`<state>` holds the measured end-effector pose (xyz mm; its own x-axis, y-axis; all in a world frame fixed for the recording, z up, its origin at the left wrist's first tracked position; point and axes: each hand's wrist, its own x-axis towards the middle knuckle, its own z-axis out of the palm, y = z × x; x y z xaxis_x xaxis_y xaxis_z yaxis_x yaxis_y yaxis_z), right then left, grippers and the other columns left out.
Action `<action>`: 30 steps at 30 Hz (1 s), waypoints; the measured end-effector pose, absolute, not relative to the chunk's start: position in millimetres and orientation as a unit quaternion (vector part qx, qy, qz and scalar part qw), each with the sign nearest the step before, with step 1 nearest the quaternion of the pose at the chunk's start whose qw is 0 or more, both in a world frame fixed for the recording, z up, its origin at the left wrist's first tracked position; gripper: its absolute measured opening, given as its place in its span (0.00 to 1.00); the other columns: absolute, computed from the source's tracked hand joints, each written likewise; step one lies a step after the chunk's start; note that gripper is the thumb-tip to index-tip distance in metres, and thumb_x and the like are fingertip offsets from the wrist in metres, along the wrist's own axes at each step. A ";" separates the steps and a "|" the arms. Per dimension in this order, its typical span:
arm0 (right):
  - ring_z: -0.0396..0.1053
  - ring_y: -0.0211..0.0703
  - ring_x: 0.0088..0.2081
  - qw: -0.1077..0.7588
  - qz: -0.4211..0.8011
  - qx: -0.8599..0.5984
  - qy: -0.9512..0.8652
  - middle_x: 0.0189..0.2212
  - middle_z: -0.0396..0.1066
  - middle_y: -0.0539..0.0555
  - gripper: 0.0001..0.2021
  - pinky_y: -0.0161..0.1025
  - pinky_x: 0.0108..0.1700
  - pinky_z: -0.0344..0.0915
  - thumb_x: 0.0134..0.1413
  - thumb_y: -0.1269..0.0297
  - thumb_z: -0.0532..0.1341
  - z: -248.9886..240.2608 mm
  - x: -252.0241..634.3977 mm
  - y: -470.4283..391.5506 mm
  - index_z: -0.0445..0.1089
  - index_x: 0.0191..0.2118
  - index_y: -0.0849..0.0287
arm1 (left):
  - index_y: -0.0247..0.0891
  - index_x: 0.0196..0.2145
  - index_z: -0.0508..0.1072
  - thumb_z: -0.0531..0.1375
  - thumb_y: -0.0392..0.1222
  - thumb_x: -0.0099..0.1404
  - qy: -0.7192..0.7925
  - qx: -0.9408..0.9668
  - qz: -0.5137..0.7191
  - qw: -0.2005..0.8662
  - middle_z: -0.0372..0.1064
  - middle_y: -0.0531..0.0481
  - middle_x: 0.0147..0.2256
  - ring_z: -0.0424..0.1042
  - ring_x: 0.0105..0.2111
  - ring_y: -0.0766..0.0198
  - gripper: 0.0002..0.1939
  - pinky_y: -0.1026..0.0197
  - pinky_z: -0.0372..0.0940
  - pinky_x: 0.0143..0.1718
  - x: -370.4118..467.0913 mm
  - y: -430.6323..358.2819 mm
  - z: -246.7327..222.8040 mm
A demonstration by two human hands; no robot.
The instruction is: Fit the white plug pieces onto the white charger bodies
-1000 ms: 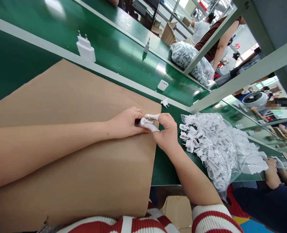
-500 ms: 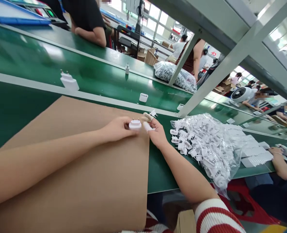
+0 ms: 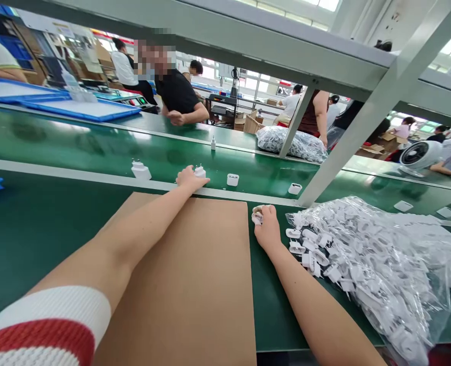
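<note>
My left hand (image 3: 188, 180) reaches over the belt's near rail, its fingers round a white charger plug (image 3: 200, 172) with its pins up. My right hand (image 3: 268, 226) is closed beside the right edge of the cardboard sheet (image 3: 195, 264). Between its fingertips, some of which wear pale covers, is a small white plug piece (image 3: 257, 218), partly hidden. Another white charger plug (image 3: 140, 170) stands on the belt left of my left hand. To the right of that hand is a white oval charger housing (image 3: 232, 180). A second housing (image 3: 295, 188) sits near the slanted post.
A clear plastic bag (image 3: 366, 269) spilling many white plug pieces lies at right. A slanted grey post (image 3: 340, 137) rises beside the belt (image 3: 172, 152). Across it are a small white plug (image 3: 213, 144), blue-rimmed trays (image 3: 88, 111), another bag (image 3: 292, 144) and a person in black (image 3: 178, 96).
My left hand has moved forward from over the cardboard to the belt with the charger plug. My right hand has drawn its fingers together round the plug piece. The view has tilted up and levelled.
</note>
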<state>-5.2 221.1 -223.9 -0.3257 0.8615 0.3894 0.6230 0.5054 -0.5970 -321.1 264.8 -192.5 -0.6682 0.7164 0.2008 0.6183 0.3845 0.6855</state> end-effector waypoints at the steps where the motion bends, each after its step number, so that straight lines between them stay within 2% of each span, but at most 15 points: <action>1: 0.72 0.52 0.46 0.356 0.176 -0.465 -0.791 0.48 0.68 0.61 0.17 0.50 0.52 0.72 0.52 0.78 0.56 -225.2 -5.5 221.8 0.72 0.47 0.59 | 0.28 0.65 0.64 0.70 0.49 0.53 0.831 0.397 0.389 0.030 0.60 0.25 0.66 0.56 0.68 0.30 0.45 0.36 0.56 0.65 -315.7 263.9 -193.0; 3: 0.71 0.53 0.49 0.373 0.188 -0.456 -0.786 0.48 0.71 0.61 0.19 0.50 0.55 0.70 0.51 0.78 0.55 -227.6 -6.7 222.9 0.71 0.48 0.59 | 0.31 0.71 0.54 0.67 0.49 0.59 0.806 0.442 0.391 -0.040 0.44 0.31 0.74 0.42 0.74 0.36 0.48 0.38 0.44 0.72 -302.2 265.2 -194.7; 4: 0.70 0.53 0.50 0.380 0.195 -0.454 -0.782 0.48 0.72 0.60 0.20 0.50 0.56 0.69 0.51 0.78 0.55 -228.8 -7.4 223.2 0.71 0.50 0.59 | 0.33 0.73 0.52 0.65 0.48 0.62 0.783 0.490 0.379 -0.062 0.39 0.35 0.75 0.39 0.75 0.40 0.47 0.41 0.40 0.74 -295.3 268.1 -196.0; 6: 0.70 0.53 0.51 0.390 0.207 -0.456 -0.773 0.48 0.75 0.60 0.21 0.49 0.56 0.69 0.51 0.77 0.56 -230.7 -8.5 223.2 0.70 0.51 0.58 | 0.34 0.73 0.52 0.63 0.44 0.64 0.735 0.587 0.333 -0.065 0.39 0.39 0.76 0.39 0.75 0.44 0.44 0.47 0.37 0.76 -283.4 278.8 -199.3; 9: 0.70 0.52 0.51 0.396 0.220 -0.458 -0.765 0.49 0.76 0.59 0.25 0.48 0.56 0.69 0.48 0.78 0.55 -231.1 -8.6 222.2 0.70 0.53 0.58 | 0.33 0.69 0.60 0.64 0.39 0.65 0.716 0.639 0.280 -0.006 0.51 0.36 0.73 0.48 0.73 0.43 0.38 0.46 0.45 0.74 -272.6 300.3 -204.9; 12: 0.71 0.52 0.52 0.398 0.236 -0.454 -0.761 0.49 0.77 0.59 0.26 0.50 0.58 0.68 0.46 0.79 0.55 -227.7 -7.5 220.8 0.70 0.52 0.58 | 0.35 0.61 0.70 0.64 0.45 0.71 0.722 0.637 0.269 0.034 0.67 0.37 0.62 0.65 0.63 0.45 0.24 0.39 0.60 0.66 -268.3 313.1 -206.6; 14: 0.71 0.53 0.53 0.405 0.247 -0.453 -0.755 0.50 0.77 0.59 0.25 0.52 0.60 0.67 0.48 0.77 0.55 -224.2 -6.5 220.0 0.70 0.52 0.58 | 0.36 0.57 0.72 0.63 0.48 0.73 0.721 0.634 0.274 0.046 0.70 0.40 0.57 0.71 0.56 0.48 0.19 0.39 0.66 0.60 -265.8 310.7 -203.7; 17: 0.70 0.53 0.56 0.423 0.263 -0.455 -0.738 0.53 0.74 0.61 0.21 0.54 0.62 0.66 0.52 0.74 0.55 -219.1 -4.9 218.9 0.69 0.53 0.58 | 0.37 0.53 0.75 0.64 0.43 0.71 0.695 0.651 0.303 0.054 0.72 0.40 0.53 0.74 0.51 0.50 0.15 0.44 0.67 0.58 -257.0 287.3 -195.7; 19: 0.75 0.52 0.51 0.430 0.300 -0.456 -0.719 0.50 0.74 0.61 0.18 0.52 0.57 0.71 0.56 0.69 0.56 -216.2 -4.4 217.4 0.67 0.53 0.58 | 0.38 0.52 0.76 0.63 0.42 0.69 0.663 0.670 0.327 0.065 0.73 0.42 0.51 0.75 0.49 0.50 0.14 0.49 0.68 0.57 -246.9 259.2 -191.0; 22: 0.78 0.43 0.34 0.430 0.444 -0.450 -0.645 0.44 0.73 0.54 0.20 0.42 0.37 0.75 0.54 0.60 0.63 -211.4 -4.8 213.2 0.63 0.52 0.56 | 0.41 0.50 0.76 0.62 0.46 0.68 0.620 0.693 0.354 0.098 0.75 0.46 0.48 0.76 0.47 0.53 0.15 0.55 0.71 0.51 -229.9 204.1 -188.9; 24: 0.75 0.38 0.26 0.421 0.544 -0.445 -0.574 0.40 0.74 0.52 0.20 0.35 0.27 0.70 0.52 0.58 0.66 -206.4 -5.2 209.3 0.63 0.49 0.55 | 0.42 0.49 0.77 0.63 0.47 0.67 0.593 0.707 0.364 0.127 0.76 0.47 0.47 0.76 0.47 0.54 0.15 0.56 0.72 0.48 -220.1 166.0 -191.5; 26: 0.72 0.35 0.22 0.400 0.612 -0.442 -0.520 0.36 0.75 0.52 0.15 0.31 0.21 0.62 0.56 0.55 0.65 -199.3 -5.1 204.9 0.64 0.44 0.57 | 0.43 0.46 0.78 0.64 0.49 0.66 0.562 0.717 0.374 0.173 0.77 0.48 0.45 0.76 0.45 0.54 0.13 0.55 0.71 0.47 -212.8 133.5 -197.1; 28: 0.68 0.33 0.19 0.370 0.668 -0.435 -0.478 0.31 0.76 0.53 0.13 0.30 0.18 0.57 0.63 0.53 0.60 -190.2 -4.2 200.2 0.67 0.38 0.59 | 0.43 0.45 0.78 0.63 0.50 0.67 0.537 0.718 0.386 0.220 0.76 0.48 0.43 0.76 0.42 0.55 0.13 0.54 0.71 0.45 -208.5 110.6 -204.3; 30: 0.67 0.32 0.20 0.344 0.715 -0.416 -0.444 0.29 0.76 0.54 0.16 0.29 0.19 0.59 0.66 0.51 0.58 -181.0 -2.9 195.6 0.69 0.34 0.59 | 0.42 0.48 0.76 0.64 0.51 0.66 0.523 0.711 0.405 0.238 0.76 0.47 0.44 0.76 0.44 0.54 0.16 0.52 0.71 0.47 -207.2 98.5 -211.1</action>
<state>-2.9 195.6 -181.0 -0.4168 0.8618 -0.2892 -0.1238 -0.3690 -0.9211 -207.2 98.5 -211.1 0.1237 0.9370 0.3267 0.5510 -0.3387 0.7627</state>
